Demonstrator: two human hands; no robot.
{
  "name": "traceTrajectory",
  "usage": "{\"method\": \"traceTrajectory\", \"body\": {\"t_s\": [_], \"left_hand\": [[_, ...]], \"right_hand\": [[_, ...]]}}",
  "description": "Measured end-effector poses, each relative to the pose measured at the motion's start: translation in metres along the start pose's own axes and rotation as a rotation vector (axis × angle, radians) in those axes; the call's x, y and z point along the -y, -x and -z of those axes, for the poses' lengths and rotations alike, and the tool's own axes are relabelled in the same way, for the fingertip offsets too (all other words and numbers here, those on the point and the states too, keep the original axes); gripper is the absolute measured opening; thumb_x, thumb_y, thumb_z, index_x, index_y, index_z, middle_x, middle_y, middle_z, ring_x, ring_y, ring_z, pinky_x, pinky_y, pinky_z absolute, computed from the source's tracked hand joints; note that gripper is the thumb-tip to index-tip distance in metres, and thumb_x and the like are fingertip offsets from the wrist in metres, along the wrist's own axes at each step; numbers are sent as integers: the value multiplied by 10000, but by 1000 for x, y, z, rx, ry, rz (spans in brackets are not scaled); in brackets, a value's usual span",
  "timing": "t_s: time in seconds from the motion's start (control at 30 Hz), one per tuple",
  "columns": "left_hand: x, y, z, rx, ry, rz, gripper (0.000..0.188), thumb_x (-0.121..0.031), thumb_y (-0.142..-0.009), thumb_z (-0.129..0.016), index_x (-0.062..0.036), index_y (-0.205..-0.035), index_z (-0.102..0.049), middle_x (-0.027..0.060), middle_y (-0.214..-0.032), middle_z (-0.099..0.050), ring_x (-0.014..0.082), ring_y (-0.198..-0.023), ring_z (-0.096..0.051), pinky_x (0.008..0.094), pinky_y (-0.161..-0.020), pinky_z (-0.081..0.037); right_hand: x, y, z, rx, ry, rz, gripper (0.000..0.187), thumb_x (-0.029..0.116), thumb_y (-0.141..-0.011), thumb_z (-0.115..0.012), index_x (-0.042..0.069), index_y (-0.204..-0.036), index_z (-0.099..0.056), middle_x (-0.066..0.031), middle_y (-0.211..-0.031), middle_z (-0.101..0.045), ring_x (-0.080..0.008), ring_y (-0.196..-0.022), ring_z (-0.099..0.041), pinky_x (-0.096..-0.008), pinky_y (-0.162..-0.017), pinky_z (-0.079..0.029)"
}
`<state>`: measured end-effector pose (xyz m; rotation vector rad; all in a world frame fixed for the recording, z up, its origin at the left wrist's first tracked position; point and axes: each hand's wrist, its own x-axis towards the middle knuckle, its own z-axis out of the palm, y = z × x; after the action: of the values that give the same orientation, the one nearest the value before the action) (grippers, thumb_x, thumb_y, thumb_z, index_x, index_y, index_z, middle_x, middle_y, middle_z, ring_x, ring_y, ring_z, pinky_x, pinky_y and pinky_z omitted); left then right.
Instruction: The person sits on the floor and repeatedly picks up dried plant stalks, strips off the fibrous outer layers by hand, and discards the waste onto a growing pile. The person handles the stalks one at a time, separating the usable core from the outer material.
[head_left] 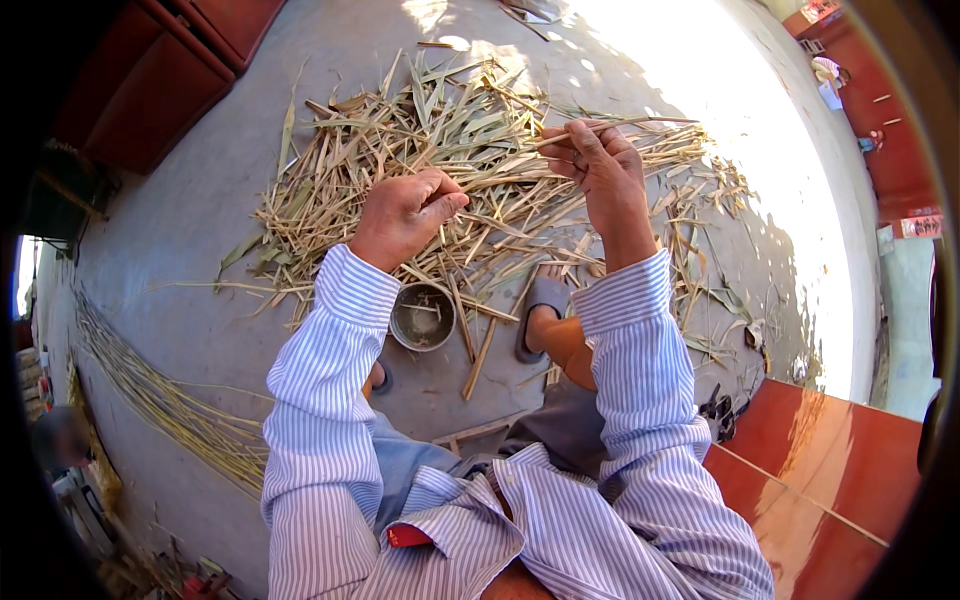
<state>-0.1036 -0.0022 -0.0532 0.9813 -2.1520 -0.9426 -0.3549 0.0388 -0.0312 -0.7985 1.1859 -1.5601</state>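
Striped sleeves [330, 400] nearest. Thin bamboo strip [640, 122] pinched in right hand [600, 165], long axis running rightward; left hand [405, 212] closed, contents not discernible, above the husk pile [420, 150].

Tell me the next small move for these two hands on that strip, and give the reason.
Probably the left hand should pull its end further away from the right hand. Both hands pinch one thin bamboo strip held above the pile of bamboo scraps, and the strip appears stretched between them, so drawing it along looks likely.
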Motion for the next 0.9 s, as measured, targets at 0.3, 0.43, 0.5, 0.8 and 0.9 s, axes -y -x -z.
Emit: {"method": "traceTrajectory", "body": {"t_s": [0.3, 0.43, 0.5, 0.8, 0.9], "left_hand": [[16, 16, 26, 45, -632, -189, 203, -187, -772, -696, -70, -724, -538, 120, -621, -579, 350, -595, -558, 444, -565, -397], [21, 25, 40, 21, -544, -115, 214, -183, -768, -705, -77, -711, -528, 104, -622, -584, 347, -588, -546, 425, -558, -356], [8, 23, 46, 42, -311, 13, 178, -214, -765, -725, -71, -773, -618, 115, -675, -619, 323, -617, -574, 413, -577, -399], [-4, 27, 61, 56, -51, 59, 135, -90, -862, -692, 38, -864, -647, 40, -719, -612, 85, -614, -548, 251, -564, -440], [-3, 27, 62, 62, -81, 79, 128, -92, -867, -687, 31, -855, -652, 28, -679, -604, 74, -586, -529, 240, -535, -420]], "right_hand": [[-8, -1, -6, -68, 134, 28, 202, 223, -945, -618, 26, -917, -584, -124, -870, -701, -168, -751, -700, -230, -625, -565], [-10, -5, -4, -111, 122, 32, 221, 210, -938, -626, -4, -914, -573, -130, -823, -689, -175, -692, -698, -237, -586, -577], [-11, -5, -2, -111, 108, 1, 219, 215, -936, -629, 3, -914, -579, -134, -838, -692, -172, -717, -699, -227, -586, -573], [-7, -8, 5, 104, -61, -145, 179, 126, -906, -650, -11, -1007, -595, -138, -929, -692, -199, -816, -704, -240, -682, -595], [-7, -6, 1, 155, -35, -159, 163, 72, -876, -668, -3, -1003, -600, -140, -946, -692, -203, -828, -703, -240, -696, -597]]}}
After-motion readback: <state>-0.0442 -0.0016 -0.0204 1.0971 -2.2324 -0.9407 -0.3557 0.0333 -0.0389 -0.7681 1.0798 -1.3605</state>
